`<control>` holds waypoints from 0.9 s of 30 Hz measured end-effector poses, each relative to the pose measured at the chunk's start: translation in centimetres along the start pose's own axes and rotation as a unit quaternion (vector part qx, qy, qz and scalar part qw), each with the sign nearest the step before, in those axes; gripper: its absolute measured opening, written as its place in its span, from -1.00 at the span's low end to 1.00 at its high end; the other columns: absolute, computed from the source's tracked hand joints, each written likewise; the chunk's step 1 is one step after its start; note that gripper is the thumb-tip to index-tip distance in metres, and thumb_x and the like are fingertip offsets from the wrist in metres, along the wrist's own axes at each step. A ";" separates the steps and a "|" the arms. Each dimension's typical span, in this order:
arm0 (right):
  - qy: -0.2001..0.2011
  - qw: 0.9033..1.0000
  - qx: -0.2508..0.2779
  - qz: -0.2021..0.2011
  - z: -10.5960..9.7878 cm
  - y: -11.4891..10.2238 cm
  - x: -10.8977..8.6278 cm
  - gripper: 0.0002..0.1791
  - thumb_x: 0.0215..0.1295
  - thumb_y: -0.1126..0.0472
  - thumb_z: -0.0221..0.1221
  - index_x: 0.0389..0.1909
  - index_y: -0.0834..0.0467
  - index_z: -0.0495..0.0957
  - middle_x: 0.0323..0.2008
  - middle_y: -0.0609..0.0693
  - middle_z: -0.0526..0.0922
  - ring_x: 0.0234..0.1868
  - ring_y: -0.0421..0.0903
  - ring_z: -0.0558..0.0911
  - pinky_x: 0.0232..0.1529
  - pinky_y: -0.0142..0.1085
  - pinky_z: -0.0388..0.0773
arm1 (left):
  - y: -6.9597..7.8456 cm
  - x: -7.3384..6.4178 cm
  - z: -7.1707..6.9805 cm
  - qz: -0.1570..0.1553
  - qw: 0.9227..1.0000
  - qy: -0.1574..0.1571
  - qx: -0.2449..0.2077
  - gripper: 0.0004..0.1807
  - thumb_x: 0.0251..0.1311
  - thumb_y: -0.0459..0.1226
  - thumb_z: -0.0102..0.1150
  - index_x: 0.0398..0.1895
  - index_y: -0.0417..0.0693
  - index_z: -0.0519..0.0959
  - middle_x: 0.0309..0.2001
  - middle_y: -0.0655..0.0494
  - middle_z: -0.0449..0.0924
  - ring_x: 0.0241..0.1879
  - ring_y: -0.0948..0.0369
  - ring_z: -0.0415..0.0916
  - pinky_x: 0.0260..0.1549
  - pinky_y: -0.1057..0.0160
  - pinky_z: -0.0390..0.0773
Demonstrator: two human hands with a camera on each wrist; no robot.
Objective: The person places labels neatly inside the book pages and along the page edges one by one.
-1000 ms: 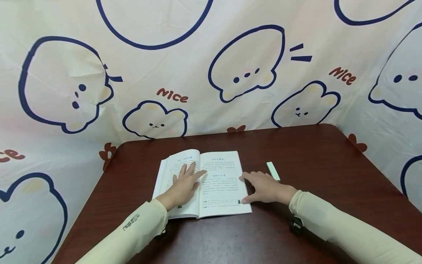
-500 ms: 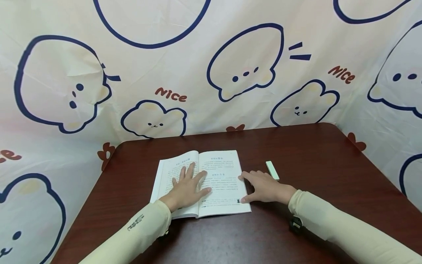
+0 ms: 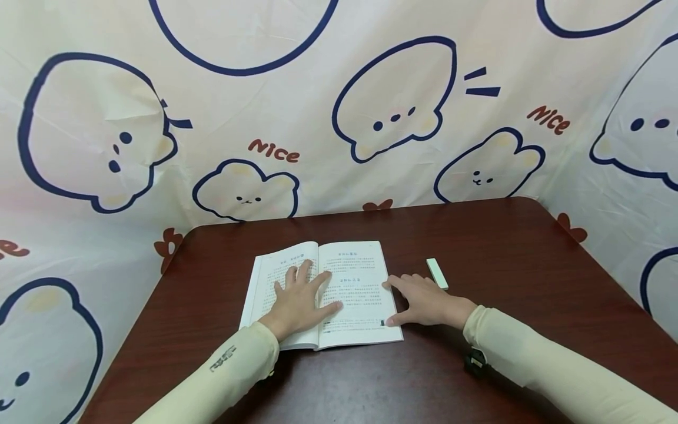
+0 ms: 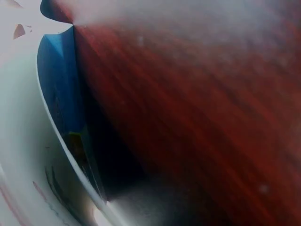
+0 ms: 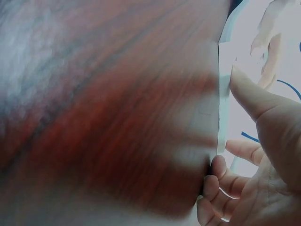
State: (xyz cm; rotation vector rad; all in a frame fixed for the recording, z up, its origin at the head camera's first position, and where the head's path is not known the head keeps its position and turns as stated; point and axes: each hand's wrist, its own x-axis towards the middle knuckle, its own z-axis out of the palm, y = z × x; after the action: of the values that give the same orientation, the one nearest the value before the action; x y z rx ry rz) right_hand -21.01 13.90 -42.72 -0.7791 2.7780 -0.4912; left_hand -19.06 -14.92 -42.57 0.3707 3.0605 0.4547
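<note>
An open book (image 3: 355, 294) lies on the dark wood table, printed pages facing up. My left hand (image 3: 298, 303) rests spread across its left page and middle fold, the thumb reaching onto the right page. Near the right page's outer edge is my right hand (image 3: 426, 300), its thumb and index finger apart and touching the page margin. In the right wrist view, the other fingers of my right hand (image 5: 268, 155) bend loosely beside the book's edge. The left wrist view shows the book's blue cover (image 4: 61, 80) under a curved page, but not the left hand's fingers.
A small pale green bar (image 3: 436, 274) lies just behind the right hand; its kind is unclear. The brown table (image 3: 503, 253) has rounded far corners. White cloth (image 3: 318, 112) printed with cartoon faces hangs behind and at the sides.
My left hand has spread and slid slightly toward the right, its thumb moving out onto the right page. The left page lies flatter. My right hand has stayed in place.
</note>
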 end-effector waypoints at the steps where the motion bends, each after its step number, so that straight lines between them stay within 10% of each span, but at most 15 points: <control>1: 0.000 1.000 0.000 -0.001 0.0 0.0 0.0 -0.15 0.04 -0.26 0.45 0.29 0.06 0.44 0.06 0.05 0.62 0.06 0.04 0.56 0.02 -0.01 0.44 | 0.0 0.0 0.0 0.001 1.000 0.001 -0.001 -0.18 0.18 0.31 0.15 0.46 0.21 0.37 0.56 -0.18 0.04 0.51 -0.29 -0.02 0.17 -0.64 0.12; 27: -0.004 1.000 0.001 0.003 0.0 0.0 0.0 -0.15 0.05 -0.24 0.46 0.30 0.07 0.43 0.08 0.06 0.62 0.07 0.03 0.56 0.03 -0.01 0.46 | -0.3 0.0 0.7 0.004 1.000 -0.004 -0.015 -0.08 0.10 0.37 0.21 0.49 0.23 0.33 0.60 -0.19 -0.06 0.54 -0.37 -0.15 0.22 -0.67 -0.01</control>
State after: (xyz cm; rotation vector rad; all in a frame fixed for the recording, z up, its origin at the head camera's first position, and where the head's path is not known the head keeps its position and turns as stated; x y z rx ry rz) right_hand -20.98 13.90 -42.66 -0.7712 2.7714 -0.4887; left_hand -19.08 -15.04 -43.31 0.3818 3.0416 0.4967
